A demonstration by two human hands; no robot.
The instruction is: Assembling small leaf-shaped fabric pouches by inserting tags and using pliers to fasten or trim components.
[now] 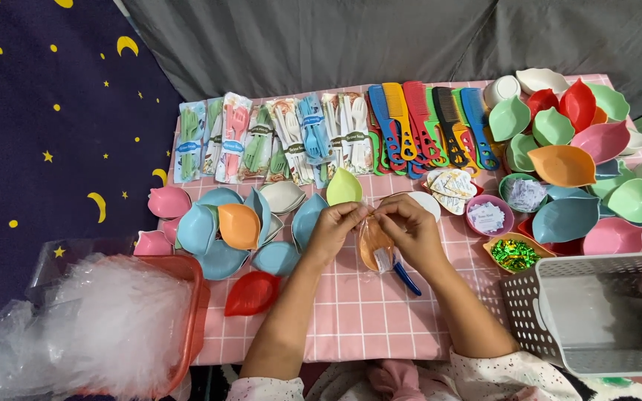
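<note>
Both hands meet at mid-bench, each grip pinched shut on the top of a clear plastic packet (377, 249): left hand (334, 230) fingertips nip the packet mouth from the left, right hand (409, 232) fingertips nip it from the right, the two grips almost touching. Packet hangs just below the grips, between the palms, resting on the pink checked cloth of the bench (365, 312). Inside it: an orange leaf-shaped dish (371, 246) and a small white card; a blue handle (408, 280) pokes out past the lower end, under the right wrist. Left of the hands, a loose cluster of leaf dishes in blue, orange, pink and white (228, 230), with one red dish (252, 292) apart nearer the bench edge. Along the far edge, a row of packed cutlery sets (273, 139), then a row of coloured combs (429, 126). Far right, a heap of more leaf dishes (581, 148). A small pink bowl with cards (489, 215) and a dish of green twist ties (514, 252) lie right of the hands. White perforated basket (596, 312) at near right; red tub of clear bags (113, 319) at near left.
</note>
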